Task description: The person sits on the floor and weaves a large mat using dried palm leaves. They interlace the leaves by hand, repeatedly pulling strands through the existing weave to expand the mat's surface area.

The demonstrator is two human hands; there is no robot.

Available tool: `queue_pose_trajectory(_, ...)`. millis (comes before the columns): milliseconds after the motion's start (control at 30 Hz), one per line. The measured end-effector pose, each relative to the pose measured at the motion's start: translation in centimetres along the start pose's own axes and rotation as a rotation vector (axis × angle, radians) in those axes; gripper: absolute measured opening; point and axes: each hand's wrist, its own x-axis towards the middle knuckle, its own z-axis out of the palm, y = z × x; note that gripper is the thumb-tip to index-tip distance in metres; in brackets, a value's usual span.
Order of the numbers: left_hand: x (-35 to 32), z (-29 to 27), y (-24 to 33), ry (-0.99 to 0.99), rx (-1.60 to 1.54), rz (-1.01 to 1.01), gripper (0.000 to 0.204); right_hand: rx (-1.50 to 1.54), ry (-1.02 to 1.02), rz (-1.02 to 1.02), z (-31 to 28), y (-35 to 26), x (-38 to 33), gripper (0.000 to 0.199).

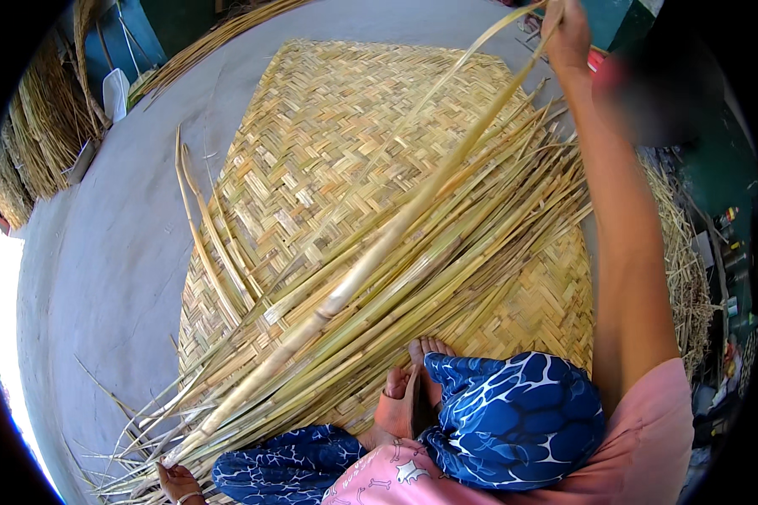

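The left hand (177, 481) is closing its grip on the near end of a long reed (370, 261), low by the blue-patterned knees. The reed is slanting up over loose stalks (480, 227) lying on the woven mat (328, 126). Far off, the raised right hand (569, 34) is pinching the reed's thin tip.

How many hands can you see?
2. The right hand is raised at the top of the picture, gripping the far end of a long reed strip. The left hand is at the bottom edge, at the strip's near end, partly cut off by the frame.
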Motion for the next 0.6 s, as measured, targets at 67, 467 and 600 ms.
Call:
queue_pose_trajectory(67, -0.7, 2.2, -1.9, 0.014, 0.013, -0.013, 0.018, -0.118, 0.255, -0.244, -2.7, -1.7, 4.0, 0.024)
queue_pose_trajectory(467, 5.1, 0.7, -7.2, -0.076, 0.290, -0.118, 0.044, -0.221, -0.622, 0.126, -2.2, 3.4, -17.8, 0.033)
queue_pose_trajectory(600, 4.3, 2.6, -7.7, -0.020, 0.392, -0.112, 0.042, -0.051, -1.050, 0.449, -2.4, 1.3, -23.3, 0.028)
